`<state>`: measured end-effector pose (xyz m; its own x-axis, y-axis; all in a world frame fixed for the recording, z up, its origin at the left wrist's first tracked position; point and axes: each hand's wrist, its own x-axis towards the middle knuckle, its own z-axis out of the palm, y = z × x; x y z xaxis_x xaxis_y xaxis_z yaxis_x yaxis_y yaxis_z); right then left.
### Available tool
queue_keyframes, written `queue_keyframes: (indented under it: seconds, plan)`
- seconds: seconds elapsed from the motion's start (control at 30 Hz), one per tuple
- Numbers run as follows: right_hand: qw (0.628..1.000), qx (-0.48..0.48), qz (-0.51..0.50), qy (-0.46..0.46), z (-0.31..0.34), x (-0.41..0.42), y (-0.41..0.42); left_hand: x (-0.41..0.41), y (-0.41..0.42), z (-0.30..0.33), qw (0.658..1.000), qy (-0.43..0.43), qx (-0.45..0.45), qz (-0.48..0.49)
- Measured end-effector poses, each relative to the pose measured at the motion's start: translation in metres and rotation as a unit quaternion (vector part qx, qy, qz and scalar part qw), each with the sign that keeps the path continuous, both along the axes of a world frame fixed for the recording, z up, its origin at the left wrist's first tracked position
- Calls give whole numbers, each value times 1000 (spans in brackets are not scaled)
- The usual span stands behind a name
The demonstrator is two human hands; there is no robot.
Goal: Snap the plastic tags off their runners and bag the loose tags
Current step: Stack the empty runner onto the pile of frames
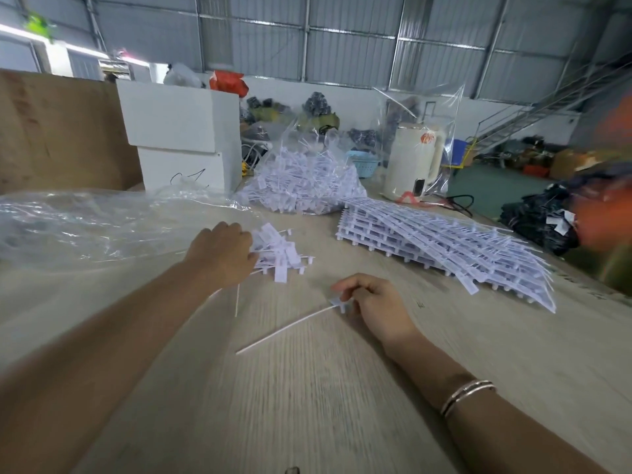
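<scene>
Left hand (222,256) grips a bunch of loose tags (280,251) on the table (307,388), fingers curled round the bundle, just beside the mouth of an empty clear bag (85,224). Right hand (371,302) pinches 1 stray tag (337,302) by its head; its thin tail trails toward the near edge. Full bag of tags (304,186) sits at the back, stacked runners (444,248) to the right, still unsnapped. Step looks like gathering loose tags for bagging. Best done: add the stray to the bunch, line tails up 1 way, keep the squeeze firm, feed heads first into the bag mouth.
</scene>
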<state>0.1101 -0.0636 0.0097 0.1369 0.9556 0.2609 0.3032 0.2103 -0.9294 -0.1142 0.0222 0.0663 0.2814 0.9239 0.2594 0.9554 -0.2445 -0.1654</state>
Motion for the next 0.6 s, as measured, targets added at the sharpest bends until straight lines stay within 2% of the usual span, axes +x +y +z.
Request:
queue_keyframes:
  seconds: [0.07, 0.13, 0.2, 0.27, 0.37, 0.43, 0.53, 0.6]
  plan:
    - [1000, 1, -1, 8, 0, -1, 0, 1, -7, -9, 998, -43, 39, -34]
    - [1000, 1, -9, 20, 1, -2, 0, 9, -25, -20, 979, -113, 111, -130]
    - [999, 1, -22, 30, 1, -2, 1, 20, -48, -30, 972, -99, 91, -194]
    - [999, 0, -34, 40, 0, -1, 0, 29, -65, -41, 981, -36, 16, -191]
    - [998, 12, -52, 45, 1, 0, -1, 36, -73, -49, 982, -40, -14, -182]
    - [994, 44, -77, 59, 3, 4, -1, 38, -75, -43, 980, -83, 21, -177]
    - [983, 95, -117, 108, 7, 11, -1, 22, -61, -23, 963, -177, 142, -144]
    - [979, 103, -129, 124, 8, 12, 0, 4, -39, -10, 954, -185, 195, -130]
